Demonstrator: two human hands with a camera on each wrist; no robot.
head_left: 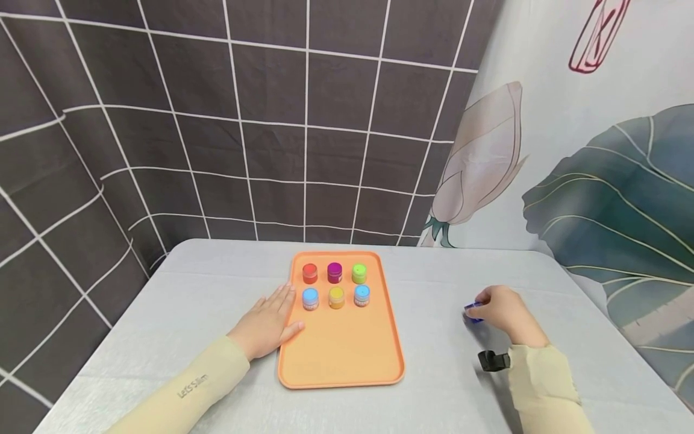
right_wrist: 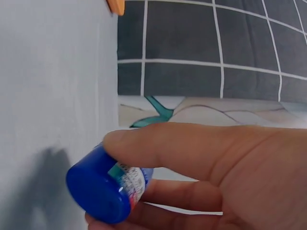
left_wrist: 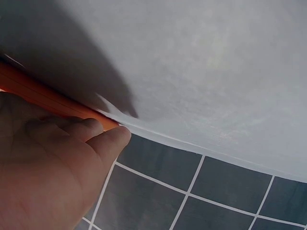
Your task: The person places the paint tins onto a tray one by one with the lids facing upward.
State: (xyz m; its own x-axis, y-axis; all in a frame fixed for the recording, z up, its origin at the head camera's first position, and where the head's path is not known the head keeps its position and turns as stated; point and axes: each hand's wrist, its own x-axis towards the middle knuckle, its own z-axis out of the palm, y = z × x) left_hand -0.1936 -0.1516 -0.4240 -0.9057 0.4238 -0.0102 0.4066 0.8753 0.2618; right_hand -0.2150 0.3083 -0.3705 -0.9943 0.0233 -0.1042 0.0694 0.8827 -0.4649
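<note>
My right hand (head_left: 501,310) pinches a small dark blue paint jar (right_wrist: 98,184) between thumb and fingers, to the right of the orange tray (head_left: 341,355). The jar is tilted and has a printed label on its side. My left hand (head_left: 265,325) rests on the tray's left rim, fingers fairly straight and thumb over the edge. On the tray's far half stand a red jar (head_left: 310,273), a purple jar (head_left: 334,273) and a green jar (head_left: 359,273). In front of them are a blue jar (head_left: 310,299), a yellow jar (head_left: 336,298) and another blue jar (head_left: 361,296).
A light grey cloth covers the table (head_left: 434,361). Behind it hangs a dark curtain (head_left: 336,150) with a white grid, and at the right a pale cloth (head_left: 504,223) with leaf and flower prints. A black wrist device (head_left: 493,361) juts out from my right sleeve.
</note>
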